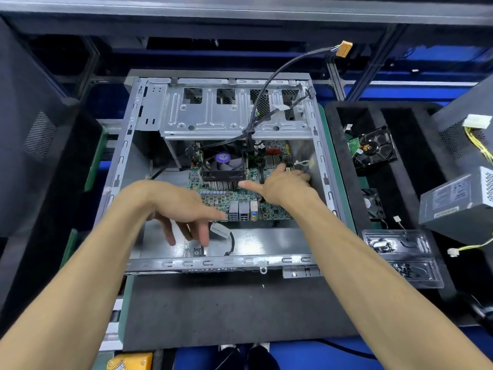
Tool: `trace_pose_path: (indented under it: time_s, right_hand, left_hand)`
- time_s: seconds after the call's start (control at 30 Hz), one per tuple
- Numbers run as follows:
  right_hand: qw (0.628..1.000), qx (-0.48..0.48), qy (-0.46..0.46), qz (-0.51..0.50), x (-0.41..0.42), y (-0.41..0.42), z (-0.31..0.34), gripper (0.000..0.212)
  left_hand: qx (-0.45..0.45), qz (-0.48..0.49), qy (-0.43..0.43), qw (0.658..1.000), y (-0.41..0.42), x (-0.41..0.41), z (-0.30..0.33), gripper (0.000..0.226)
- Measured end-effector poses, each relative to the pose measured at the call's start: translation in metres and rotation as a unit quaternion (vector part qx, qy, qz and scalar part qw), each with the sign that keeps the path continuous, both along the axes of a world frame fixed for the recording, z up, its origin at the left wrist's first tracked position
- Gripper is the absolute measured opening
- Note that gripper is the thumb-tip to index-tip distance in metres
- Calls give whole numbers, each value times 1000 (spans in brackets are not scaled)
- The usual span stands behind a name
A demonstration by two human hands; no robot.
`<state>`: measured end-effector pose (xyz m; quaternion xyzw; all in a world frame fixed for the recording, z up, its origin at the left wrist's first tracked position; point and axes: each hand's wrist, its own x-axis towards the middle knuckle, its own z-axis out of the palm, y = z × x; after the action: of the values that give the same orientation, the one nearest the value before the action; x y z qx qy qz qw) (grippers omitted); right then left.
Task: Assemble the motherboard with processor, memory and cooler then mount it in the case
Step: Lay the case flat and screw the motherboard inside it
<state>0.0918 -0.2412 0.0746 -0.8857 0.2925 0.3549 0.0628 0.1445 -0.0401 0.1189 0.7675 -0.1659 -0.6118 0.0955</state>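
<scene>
Green circuit board fills the middle of the open metal case (125,145): the motherboard (240,201) lies flat on the case floor, its rear ports toward the near edge. On it sits the cooler (223,166), a black fan with a purple hub label over silver fins.

Right hand (282,182) rests on the board's right part, just beside the cooler. Its grip is apart: the thumb stretches left toward the fins, the fingers reach straight toward the case's right wall, near a white cable tie (302,163). Whether the fingertips pinch anything there cannot be told.

Left hand (176,206) hovers over the board's near left corner and the bare case floor. Its grip is also apart, holding nothing; the index finger points at the port block (240,210) and the other fingers hang loosely down.

A black cable (269,84) rises from the case to an orange connector (344,48).

To the right, a black foam tray (346,161) on the table holds a hard drive (373,148), a small fan (373,204) and clear plastic boxes (400,243). A grey power supply (456,201) stands beside it.
</scene>
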Motion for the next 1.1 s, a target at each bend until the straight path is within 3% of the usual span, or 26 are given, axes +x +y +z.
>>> trace_pose_path:
  time_s: [0.1, 0.27, 0.33, 0.47, 0.6, 0.73, 0.87, 1.0, 1.1]
  right_hand:
    - [1000, 8, 1, -8, 0, -1, 0, 130]
    - [1000, 13, 0, -12, 0, -2, -2, 131]
    - [1000, 13, 2, -10, 1, -2, -3, 131]
    - [1000, 14, 12, -8, 1, -3, -4, 132]
    - [1000, 11, 14, -10, 1, -3, -4, 132]
    - [1000, 13, 15, -8, 0, -5, -5, 133]
    - [1000, 8, 19, 2, 1, -7, -8, 135]
    - [999, 1, 35, 20, 2, -9, -9, 134]
    - [999, 10, 34, 3, 3, -10, -8, 127]
  left_hand:
    - [-34, -65, 41, 996, -3, -7, -6, 45]
    - [-154, -74, 65, 983, 12, -1, -9, 29]
    - [-192, -41, 64, 978, 18, 2, -11, 33]
    - [-147, -1, 33, 989, 15, -3, -23, 44]
    - [-152, 10, -3, 988, 7, -9, -24, 24]
    - [-146, 136, -111, 974, 11, -4, -25, 37]
    - [-47, 148, -226, 962, 11, 0, -26, 46]
    - [-1, 157, -220, 963, 5, 5, -33, 39]
    - [-43, 224, -174, 958, 5, 10, -39, 37]
